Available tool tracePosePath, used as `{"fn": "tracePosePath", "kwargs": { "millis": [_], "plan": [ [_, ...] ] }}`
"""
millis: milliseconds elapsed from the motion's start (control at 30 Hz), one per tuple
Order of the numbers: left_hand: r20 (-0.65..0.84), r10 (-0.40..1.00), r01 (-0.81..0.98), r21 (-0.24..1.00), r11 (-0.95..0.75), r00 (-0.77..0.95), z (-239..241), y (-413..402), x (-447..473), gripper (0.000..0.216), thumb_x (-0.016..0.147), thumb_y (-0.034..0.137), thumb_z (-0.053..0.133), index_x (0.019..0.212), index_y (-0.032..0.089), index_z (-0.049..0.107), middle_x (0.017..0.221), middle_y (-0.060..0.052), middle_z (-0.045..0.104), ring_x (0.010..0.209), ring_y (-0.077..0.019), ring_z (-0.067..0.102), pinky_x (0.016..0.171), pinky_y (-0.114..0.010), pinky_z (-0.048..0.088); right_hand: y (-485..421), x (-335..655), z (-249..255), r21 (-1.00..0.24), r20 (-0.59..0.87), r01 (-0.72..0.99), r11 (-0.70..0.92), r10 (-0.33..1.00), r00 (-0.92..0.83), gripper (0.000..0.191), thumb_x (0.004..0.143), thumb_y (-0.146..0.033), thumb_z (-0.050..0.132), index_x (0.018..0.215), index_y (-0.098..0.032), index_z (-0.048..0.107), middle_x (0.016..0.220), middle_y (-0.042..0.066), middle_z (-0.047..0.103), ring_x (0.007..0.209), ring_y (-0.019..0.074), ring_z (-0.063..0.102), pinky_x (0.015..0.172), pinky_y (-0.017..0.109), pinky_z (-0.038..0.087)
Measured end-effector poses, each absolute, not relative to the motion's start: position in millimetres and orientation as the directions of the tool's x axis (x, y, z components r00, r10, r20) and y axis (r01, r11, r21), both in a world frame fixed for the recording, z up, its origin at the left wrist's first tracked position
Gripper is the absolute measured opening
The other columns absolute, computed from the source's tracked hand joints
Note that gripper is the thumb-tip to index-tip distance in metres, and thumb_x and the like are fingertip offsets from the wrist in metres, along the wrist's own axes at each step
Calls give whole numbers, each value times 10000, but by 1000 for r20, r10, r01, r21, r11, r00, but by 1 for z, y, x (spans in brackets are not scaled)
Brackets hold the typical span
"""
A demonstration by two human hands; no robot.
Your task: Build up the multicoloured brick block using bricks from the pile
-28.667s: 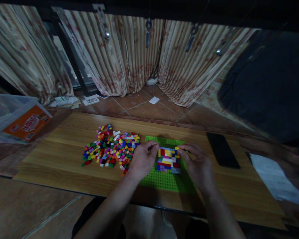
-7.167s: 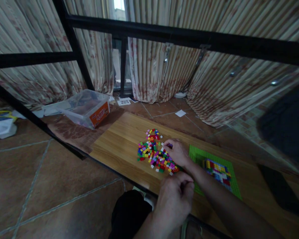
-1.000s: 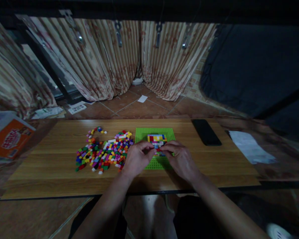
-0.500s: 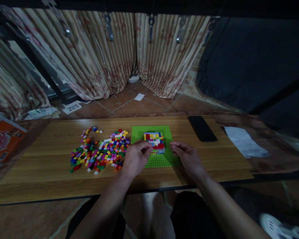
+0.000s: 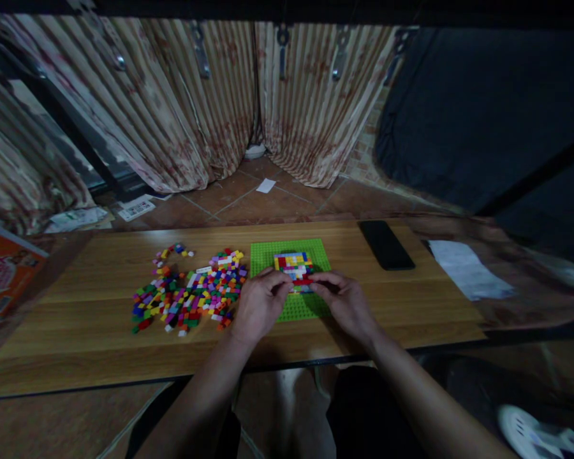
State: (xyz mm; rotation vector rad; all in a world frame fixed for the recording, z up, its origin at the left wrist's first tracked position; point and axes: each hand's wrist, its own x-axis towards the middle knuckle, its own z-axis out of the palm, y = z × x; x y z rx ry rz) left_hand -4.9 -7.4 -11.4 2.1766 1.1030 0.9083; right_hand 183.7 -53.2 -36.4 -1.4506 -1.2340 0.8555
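Observation:
A long red toy brick is pinched between my two hands, over the near part of a multicoloured block build. My left hand is closed at its left end, thumb and forefinger together. From the right, my right hand has its thumb and fingertips closed at the other end. The build sits on a green studded baseplate. My fingers hide part of the build's near side, and I cannot tell whether the red brick touches it.
Several loose coloured bricks lie heaped left of the baseplate on the wooden table. A black phone lies to the right, with a white paper beyond the table's right side. An orange and white box stands at far left.
My right hand has moved left, from beside the build to the right end of the red brick. My left hand keeps its place at the other end. The view has shifted slightly.

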Motion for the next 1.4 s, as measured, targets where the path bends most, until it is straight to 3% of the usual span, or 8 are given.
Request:
{"fn": "tracePosePath", "kwargs": {
  "millis": [200,667,967,1167,1400],
  "plan": [
    [326,839,488,698,-524,435,-12,-10,-1,138,901,206,558,867,211,692,835,-8,674,772,-126,623,706,-241,452,-53,184,-35,-980,116,189,63,952,284,154,754,-348,716,862,-250,767,914,34,738,852,202,656,812,353,483],
    [350,855,525,679,-513,383,-11,-15,5,149,886,182,567,795,199,684,792,3,659,725,-108,613,660,-222,431,-53,181,-32,-986,70,166,20,951,302,203,769,-409,699,830,-230,772,855,35,747,803,193,651,772,335,477],
    [364,845,563,632,-532,390,-8,-17,8,174,896,179,541,780,198,669,765,5,636,715,-106,605,651,-215,423,-47,177,-25,-999,-40,10,-48,923,383,170,626,-381,781,703,-231,765,723,16,744,709,180,640,733,332,486],
    [381,832,677,487,-552,403,-8,-24,10,192,906,185,514,768,198,648,790,-7,643,753,-135,608,672,-246,430,-43,179,-20,-993,-114,-8,-120,920,375,203,566,-389,804,664,-217,756,676,17,730,641,166,618,686,320,478],
    [366,811,774,286,-565,457,-9,-37,12,194,925,193,465,906,191,658,928,-55,670,837,-181,614,710,-287,459,-44,179,-16,-989,-116,47,-143,922,369,231,567,-413,786,662,-205,749,678,24,729,638,164,609,651,303,454]
  ]
}}
